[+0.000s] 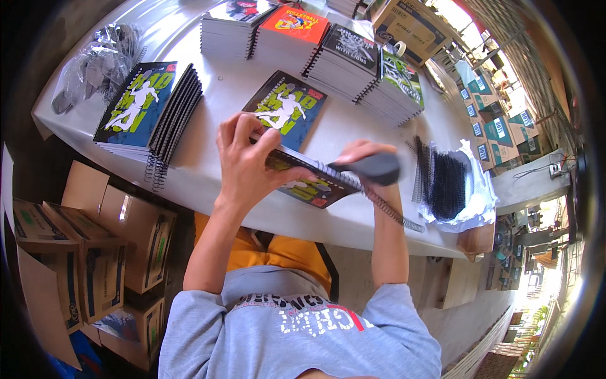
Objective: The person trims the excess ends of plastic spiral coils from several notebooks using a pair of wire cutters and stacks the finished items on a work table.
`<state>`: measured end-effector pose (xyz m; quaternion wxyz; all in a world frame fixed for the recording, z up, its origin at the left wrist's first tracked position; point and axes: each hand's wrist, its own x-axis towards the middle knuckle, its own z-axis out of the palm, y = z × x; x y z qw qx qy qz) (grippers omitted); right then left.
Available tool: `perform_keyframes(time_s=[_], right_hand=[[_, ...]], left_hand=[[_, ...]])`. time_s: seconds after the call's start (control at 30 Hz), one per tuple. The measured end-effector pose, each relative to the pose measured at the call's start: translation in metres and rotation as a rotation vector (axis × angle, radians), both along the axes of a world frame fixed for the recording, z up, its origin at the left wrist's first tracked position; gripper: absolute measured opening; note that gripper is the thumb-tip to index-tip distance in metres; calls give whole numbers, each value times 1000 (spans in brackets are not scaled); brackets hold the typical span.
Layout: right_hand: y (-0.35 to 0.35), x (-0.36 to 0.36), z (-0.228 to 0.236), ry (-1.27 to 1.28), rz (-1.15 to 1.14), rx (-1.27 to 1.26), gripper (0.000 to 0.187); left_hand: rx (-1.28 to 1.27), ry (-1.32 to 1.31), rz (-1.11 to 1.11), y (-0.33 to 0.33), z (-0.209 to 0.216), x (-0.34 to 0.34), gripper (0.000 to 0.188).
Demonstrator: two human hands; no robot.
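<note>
My left hand (249, 155) is closed around a spiral notebook (309, 188) with a dark illustrated cover, held up tilted over the table's near edge. A black plastic coil (394, 211) runs along its punched edge, and its loose end trails to the right, hanging past the book. At that edge my right hand (366, 150) is closed on a rounded black tool (379, 168), blurred by motion, whose exact kind I cannot make out. Just beyond the held book, another blue-and-green notebook (290, 112) lies flat on the table.
A pile of coil-edged notebooks (140, 104) stands left, beside a clear plastic bag (98, 66). Several notebook stacks (293, 28) line the back. Loose black coils (447, 183) lie on white wrapping at right. Cardboard boxes (101, 252) stand on the floor at left; a carton (413, 28) sits behind.
</note>
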<state>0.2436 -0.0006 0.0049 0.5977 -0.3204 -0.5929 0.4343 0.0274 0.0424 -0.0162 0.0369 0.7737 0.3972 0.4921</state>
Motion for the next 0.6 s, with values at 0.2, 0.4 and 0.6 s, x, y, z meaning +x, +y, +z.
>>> perform_keyframes(time_s=[0.2, 0.4, 0.6], right_hand=[[10, 7, 15, -153, 32, 92, 20], [-18, 49, 44, -432, -707, -88, 24], [-121, 74, 105, -125, -1149, 378, 36]], left_hand=[[119, -87, -78, 7, 1, 5, 55], [66, -19, -10, -3, 1, -2, 42], [58, 86, 51, -21, 0, 20, 21]])
